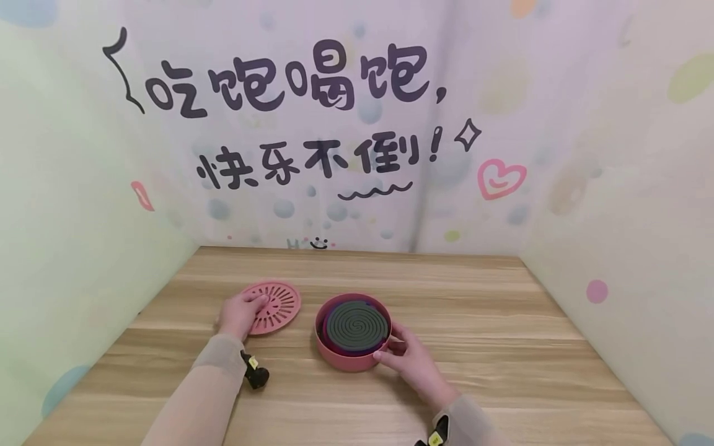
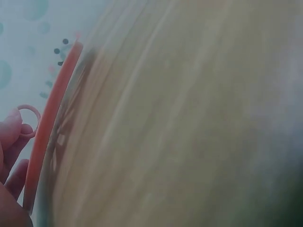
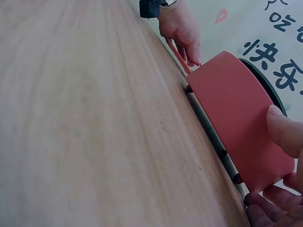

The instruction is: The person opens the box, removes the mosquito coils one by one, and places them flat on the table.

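At the left of the head view, my left hand (image 1: pixel 240 314) pinches a small ring (image 2: pixel 31 121) on top of a round pink slotted lid (image 1: pixel 286 301). The lid hangs close over the table, its edge showing in the left wrist view. My right hand (image 1: pixel 415 364) grips the right side of a round red mosquito coil box (image 1: pixel 350 363), thumb at the near wall and fingers behind it. Inside the box lies a dark green mosquito coil (image 1: pixel 357 326), with something purple around its edge. Small dark feet (image 3: pixel 238 178) show under the box in the right wrist view.
A wood-grain table (image 1: pixel 468 384) spreads under both hands. Behind it stands a white wall (image 1: pixel 268 217) with black lettering and coloured spots, and pale side walls rise at left and right. Both wrists carry small black cameras (image 1: pixel 256 373).
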